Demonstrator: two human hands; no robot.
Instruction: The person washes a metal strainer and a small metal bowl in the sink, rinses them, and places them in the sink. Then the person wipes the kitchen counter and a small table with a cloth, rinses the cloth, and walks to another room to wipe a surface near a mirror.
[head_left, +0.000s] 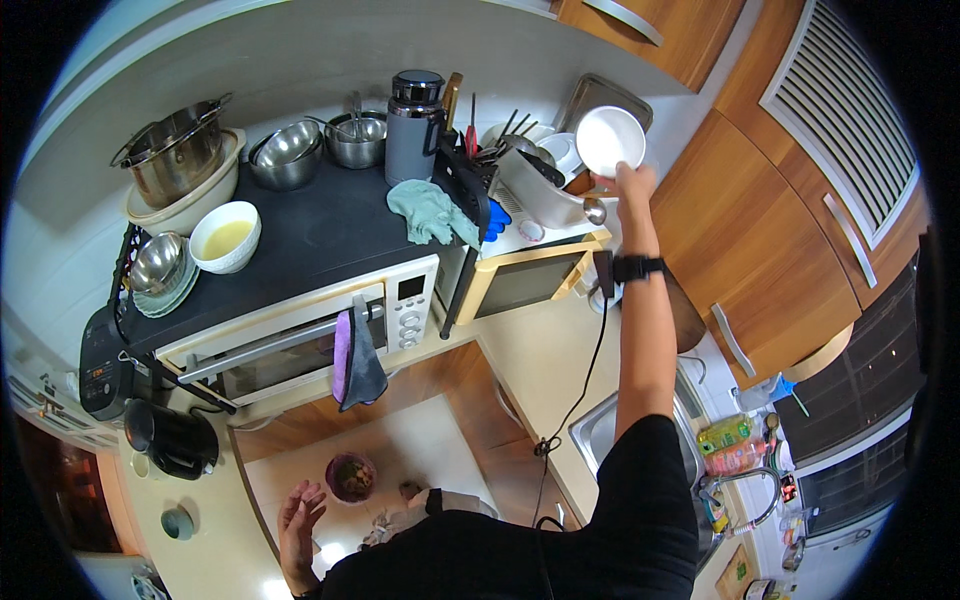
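Note:
My right hand (634, 182) reaches far out above the microwave and grips the rim of a white bowl (610, 141). Close beside it are a white pot (544, 189) holding utensils, some white dishes (559, 152) and a metal tray (600, 96) leaning on the wall. My left hand (301, 517) hangs low, holding nothing, its fingers apart, near a purple-rimmed bin (351, 478) on the floor. On the black shelf top a white bowl (226, 237) of yellowish liquid stands beside a stacked metal bowl (157, 262).
A grey thermos (412, 127), metal bowls (287, 154), a stacked pot (176, 154) and a green cloth (431, 211) occupy the black shelf top. Below are an oven (300, 341) and a microwave (529, 281). A black kettle (171, 439) stands left; a sink (592, 435) lies right. Wooden cabinets (750, 210) flank my right arm.

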